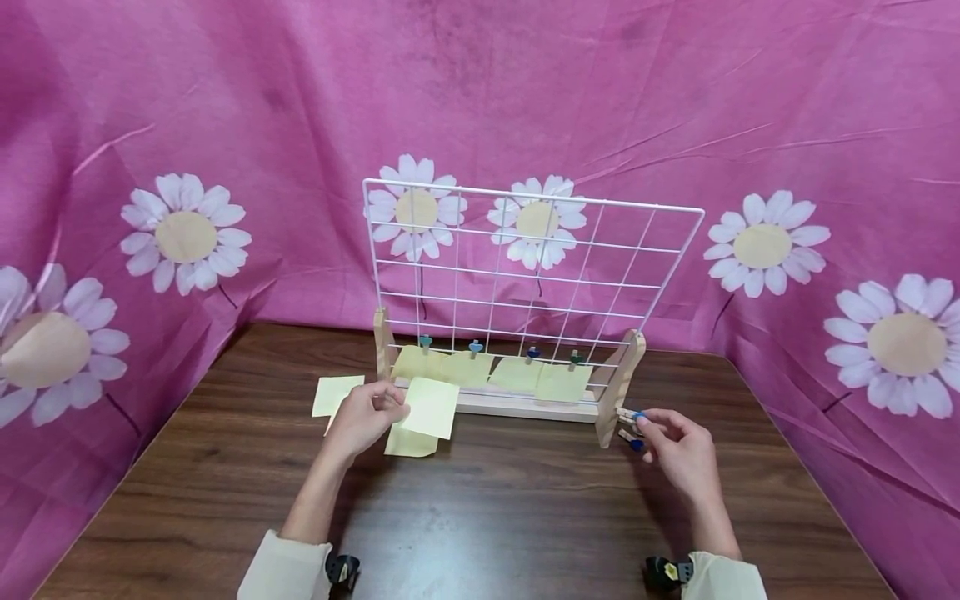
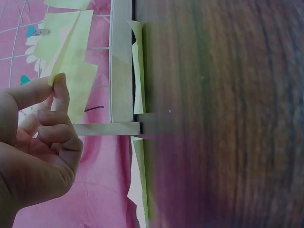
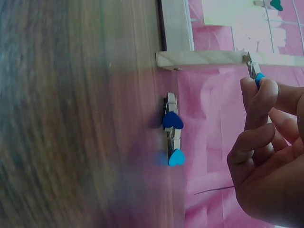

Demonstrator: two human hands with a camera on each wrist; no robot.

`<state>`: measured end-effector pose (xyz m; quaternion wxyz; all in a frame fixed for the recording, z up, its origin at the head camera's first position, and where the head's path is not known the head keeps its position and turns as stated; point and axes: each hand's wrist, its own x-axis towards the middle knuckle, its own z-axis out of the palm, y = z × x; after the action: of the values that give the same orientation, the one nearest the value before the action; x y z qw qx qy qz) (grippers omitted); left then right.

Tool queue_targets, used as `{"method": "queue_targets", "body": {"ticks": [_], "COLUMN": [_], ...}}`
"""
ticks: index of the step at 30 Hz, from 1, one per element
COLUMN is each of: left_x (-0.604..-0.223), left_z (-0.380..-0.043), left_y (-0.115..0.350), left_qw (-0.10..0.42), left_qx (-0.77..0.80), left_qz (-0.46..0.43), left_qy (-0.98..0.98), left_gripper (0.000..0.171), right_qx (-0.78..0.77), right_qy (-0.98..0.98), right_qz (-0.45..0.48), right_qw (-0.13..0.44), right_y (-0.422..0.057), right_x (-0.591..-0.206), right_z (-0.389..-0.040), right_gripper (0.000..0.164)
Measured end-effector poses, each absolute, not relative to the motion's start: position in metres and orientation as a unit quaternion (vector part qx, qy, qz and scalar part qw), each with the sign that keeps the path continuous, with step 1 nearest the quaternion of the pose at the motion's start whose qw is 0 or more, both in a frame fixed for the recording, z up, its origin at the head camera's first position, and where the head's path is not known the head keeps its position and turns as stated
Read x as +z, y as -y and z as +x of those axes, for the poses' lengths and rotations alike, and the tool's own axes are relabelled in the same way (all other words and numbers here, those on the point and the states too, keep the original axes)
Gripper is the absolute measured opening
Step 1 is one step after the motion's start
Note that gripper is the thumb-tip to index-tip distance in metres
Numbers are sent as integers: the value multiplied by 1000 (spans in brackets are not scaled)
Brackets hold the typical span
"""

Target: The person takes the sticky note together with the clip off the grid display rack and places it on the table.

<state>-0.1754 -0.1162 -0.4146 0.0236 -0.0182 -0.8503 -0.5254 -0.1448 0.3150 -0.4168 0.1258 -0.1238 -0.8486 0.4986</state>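
Between thumb and fingertips, my left hand pinches a yellow paper note by its edge, in front of the left part of a white wire grid rack. My right hand pinches a small wooden clothespin with a blue heart, close to the rack's right wooden foot. Several yellow notes hang along the lower grid, held by heart clothespins. In the right wrist view, a dark blue heart clothespin and a light blue one lie on the table.
Another yellow note lies on the brown wooden table beneath the held one, and more paper lies left of the rack. Pink cloth with white flowers stands behind and at both sides.
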Motion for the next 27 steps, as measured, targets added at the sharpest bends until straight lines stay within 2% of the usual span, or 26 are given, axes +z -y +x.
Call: {"method": "queue_targets", "body": {"ticks": [10,27], "left_x": [-422,-429], "left_z": [-177,-177], "left_y": [119,121], "left_qw": [11,-34], "left_qx": [-516,-500], "left_qz": [-11,7], "left_qy": [856,865], "left_gripper": [5,7], "right_qx": [471,423], "right_qy": [860,890], "right_qz": [-172,-161], "right_qw": [96,49], "right_y": [-324,-341], "right_x": [-419,-435], "right_z": [-146,-157], "right_gripper": [30,32]}}
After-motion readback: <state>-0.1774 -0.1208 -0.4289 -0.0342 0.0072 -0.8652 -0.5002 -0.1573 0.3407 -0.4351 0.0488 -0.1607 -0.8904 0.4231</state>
